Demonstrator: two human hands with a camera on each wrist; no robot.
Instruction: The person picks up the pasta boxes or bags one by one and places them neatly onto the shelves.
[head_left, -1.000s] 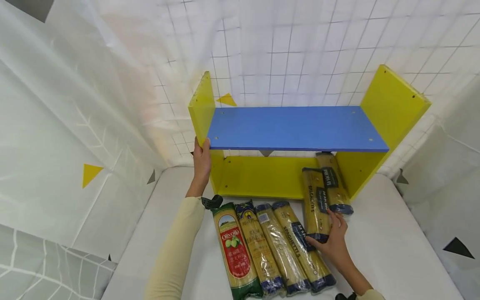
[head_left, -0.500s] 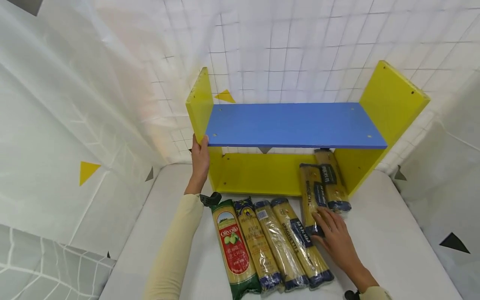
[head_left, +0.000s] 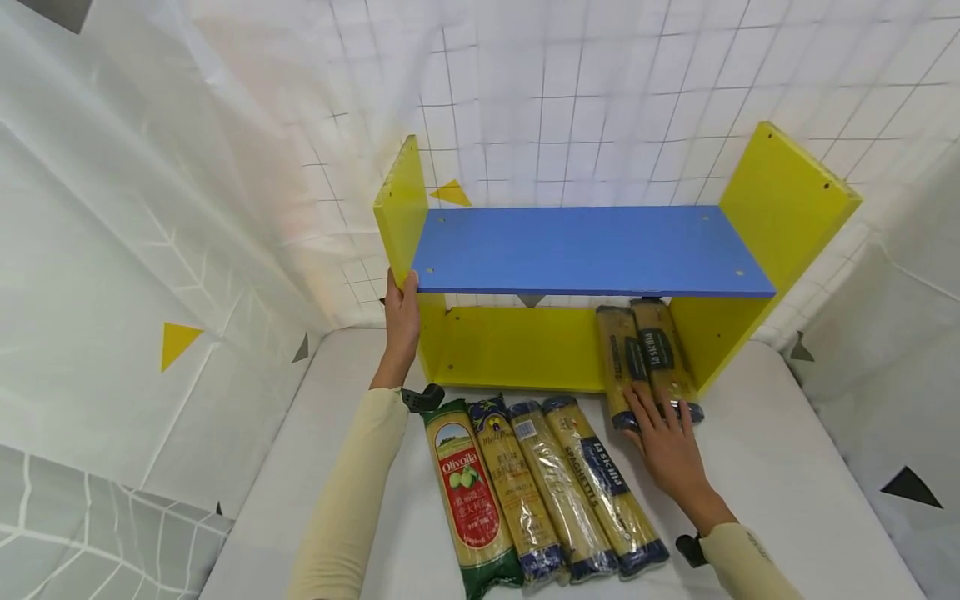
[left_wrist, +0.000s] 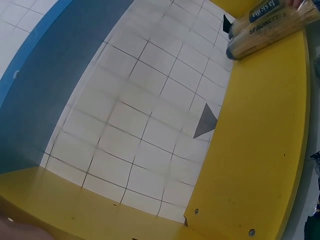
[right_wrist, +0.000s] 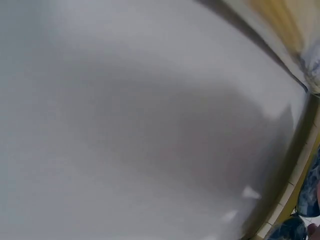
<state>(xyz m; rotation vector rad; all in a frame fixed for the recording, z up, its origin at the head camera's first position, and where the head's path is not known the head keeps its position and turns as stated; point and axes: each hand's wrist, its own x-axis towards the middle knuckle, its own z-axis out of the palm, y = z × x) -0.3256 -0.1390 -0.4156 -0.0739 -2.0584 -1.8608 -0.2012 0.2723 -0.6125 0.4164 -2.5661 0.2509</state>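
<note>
My left hand (head_left: 402,323) grips the left side panel of a yellow shelf unit (head_left: 525,350) with a blue middle board (head_left: 592,250). My right hand (head_left: 671,454) lies with spread, fairly straight fingers on the near ends of two spaghetti packs. The left one of these, a spaghetti pack (head_left: 617,346), lies side by side with another spaghetti pack (head_left: 654,346) at the right end of the bottom board. Both packs stick out a little past its front edge. In the left wrist view the spaghetti pack (left_wrist: 270,35) overlaps its neighbour.
Several pasta packs lie in a row before the unit: a green-and-red Olivoilà pack (head_left: 471,500), a blue-ended pack (head_left: 517,492), a clear-fronted pack (head_left: 562,492) and a La Sicilia spaghetti pack (head_left: 603,487). A gridded white sheet (head_left: 562,100) hangs behind.
My right hand has pushed the left spaghetti pack deeper into the bottom compartment, level with its neighbour, and its fingers have gone from holding the pack to lying spread. My left hand stays put.
</note>
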